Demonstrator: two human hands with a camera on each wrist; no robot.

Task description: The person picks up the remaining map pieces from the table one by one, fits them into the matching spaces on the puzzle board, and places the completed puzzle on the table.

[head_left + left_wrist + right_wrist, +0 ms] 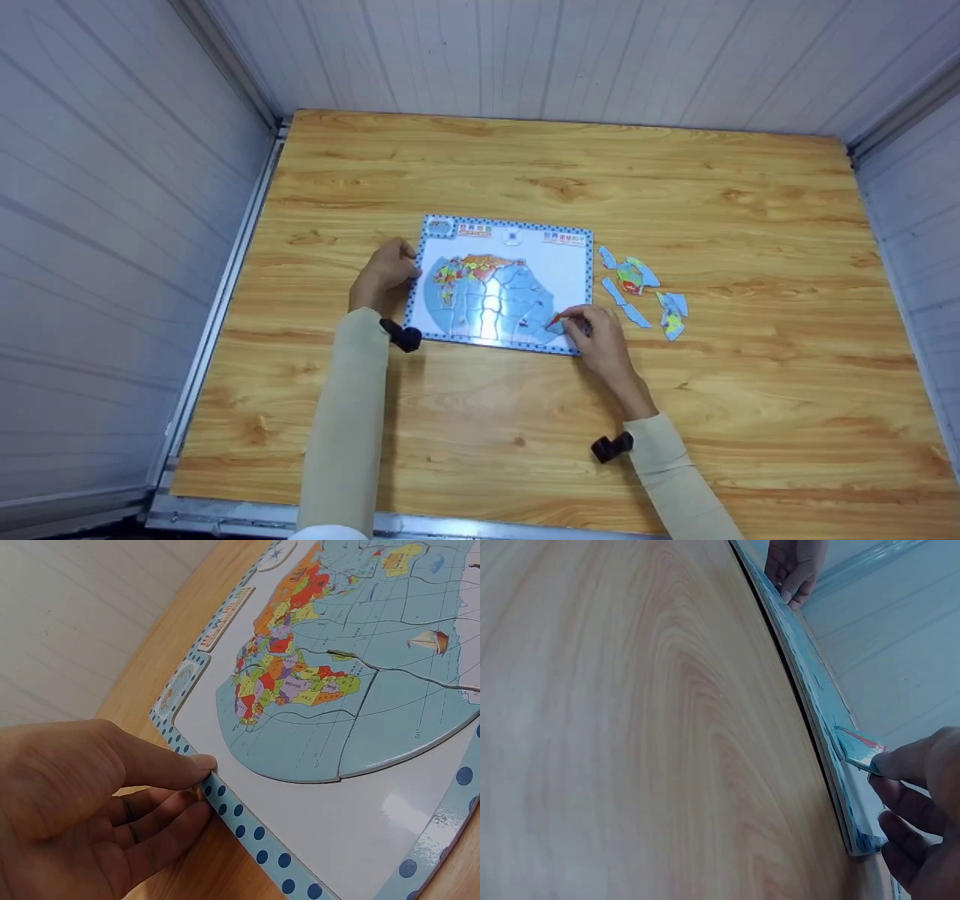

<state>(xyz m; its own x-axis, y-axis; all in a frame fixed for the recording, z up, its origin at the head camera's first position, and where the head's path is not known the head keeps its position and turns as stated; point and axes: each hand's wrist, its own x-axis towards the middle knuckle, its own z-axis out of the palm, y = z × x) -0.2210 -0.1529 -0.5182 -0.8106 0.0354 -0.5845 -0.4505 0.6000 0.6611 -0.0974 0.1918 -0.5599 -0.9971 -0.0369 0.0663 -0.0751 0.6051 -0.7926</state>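
Observation:
A world map puzzle board (570, 277) with a blue dotted border lies on the wooden table, its joined pieces forming most of a blue oval. My left hand (386, 268) grips the board's left edge; in the left wrist view the thumb (196, 767) lies on the border with the fingers curled at the side. Between the thumb and fingers of my right hand (598, 341) is a puzzle piece (861, 748), blue with some red, held tilted at the lower right of the oval. Its lower edge is at the board; whether it sits flush cannot be told.
Several loose puzzle pieces (631, 277) lie right of the board, with a small cluster of other pieces (673, 324) farther right. Pale panel walls (525, 60) enclose the table (480, 420) at the back and both sides.

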